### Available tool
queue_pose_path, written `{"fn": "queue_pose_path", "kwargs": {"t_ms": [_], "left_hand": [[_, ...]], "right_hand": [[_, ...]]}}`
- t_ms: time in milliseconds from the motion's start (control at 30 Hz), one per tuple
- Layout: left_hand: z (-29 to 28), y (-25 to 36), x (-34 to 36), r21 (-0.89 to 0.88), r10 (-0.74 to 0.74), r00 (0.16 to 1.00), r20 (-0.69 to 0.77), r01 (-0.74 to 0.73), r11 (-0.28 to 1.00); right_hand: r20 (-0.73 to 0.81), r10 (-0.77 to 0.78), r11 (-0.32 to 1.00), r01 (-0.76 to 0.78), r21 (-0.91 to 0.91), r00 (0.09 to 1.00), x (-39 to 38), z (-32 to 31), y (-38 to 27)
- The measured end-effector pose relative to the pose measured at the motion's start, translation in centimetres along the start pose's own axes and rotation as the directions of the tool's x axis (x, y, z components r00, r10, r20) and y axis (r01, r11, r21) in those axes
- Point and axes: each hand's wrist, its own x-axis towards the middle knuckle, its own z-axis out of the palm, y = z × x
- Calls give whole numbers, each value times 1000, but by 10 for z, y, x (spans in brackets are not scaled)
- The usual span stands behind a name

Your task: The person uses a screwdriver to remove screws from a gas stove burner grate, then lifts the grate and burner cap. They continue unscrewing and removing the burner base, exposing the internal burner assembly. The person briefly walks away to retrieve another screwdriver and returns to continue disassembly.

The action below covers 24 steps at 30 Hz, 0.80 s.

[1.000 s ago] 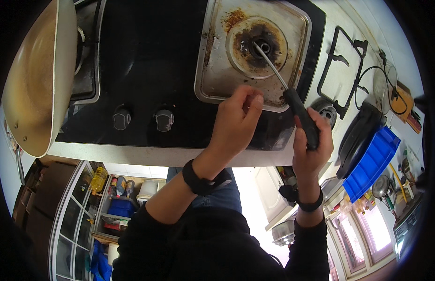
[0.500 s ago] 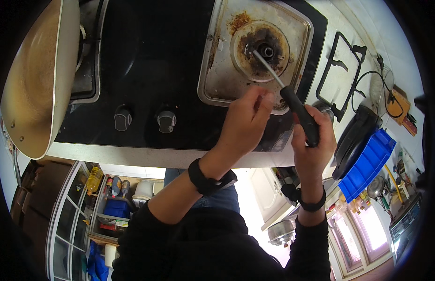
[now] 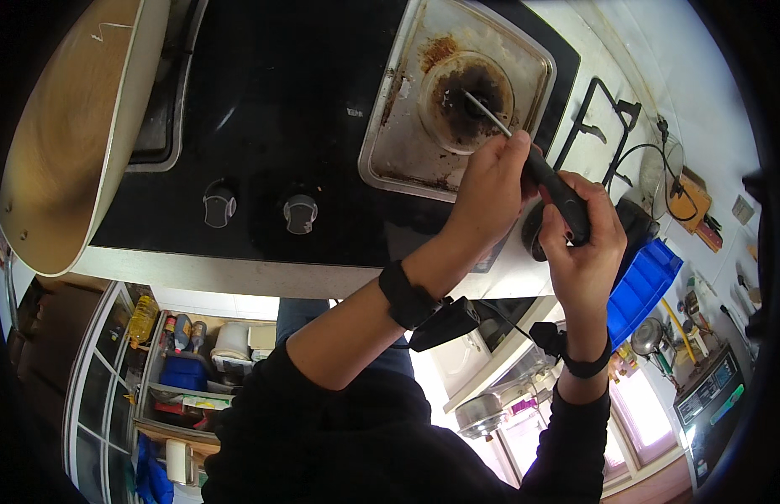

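Note:
My right hand (image 3: 587, 235) grips the black handle of a screwdriver (image 3: 555, 185). Its metal shaft angles up-left, the tip over the dark burner center (image 3: 476, 104) of a stained steel drip tray (image 3: 397, 155) in the black glass hob. My left hand (image 3: 491, 189) is closed at the top of the handle, where the shaft begins, its fingers partly hidden. Just right of the tray, a removed black pan support (image 3: 592, 129) lies on the counter (image 3: 577, 72). A round burner piece beside my right hand is mostly hidden.
A large beige pan (image 3: 71, 151) stands at the left, near two knobs (image 3: 299, 214). Right are a blue plastic tray (image 3: 638, 286), black cables, a wooden knife block (image 3: 691, 195) and hanging utensils. Below the counter edge is an open shelf unit (image 3: 188, 370) of containers.
My left hand has moved right and up onto the screwdriver, having been beside it. My right hand has shifted right. The screwdriver stays angled at the burner center.

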Motion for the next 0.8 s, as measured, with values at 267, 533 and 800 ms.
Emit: {"fn": "queue_pose_path", "kwargs": {"t_ms": [267, 533, 800], "left_hand": [[1, 1, -1, -25, -4, 1000, -24, 3, 1000], [-1, 1, -1, -17, -10, 1000, -4, 10, 1000], [3, 7, 2, -42, 12, 999, 41, -11, 999]], "right_hand": [[17, 35, 999, -36, 12, 999, 2, -1, -6], [59, 97, 995, -97, 8, 994, 7, -4, -9], [147, 104, 994, -100, -35, 984, 28, -22, -20]]}}
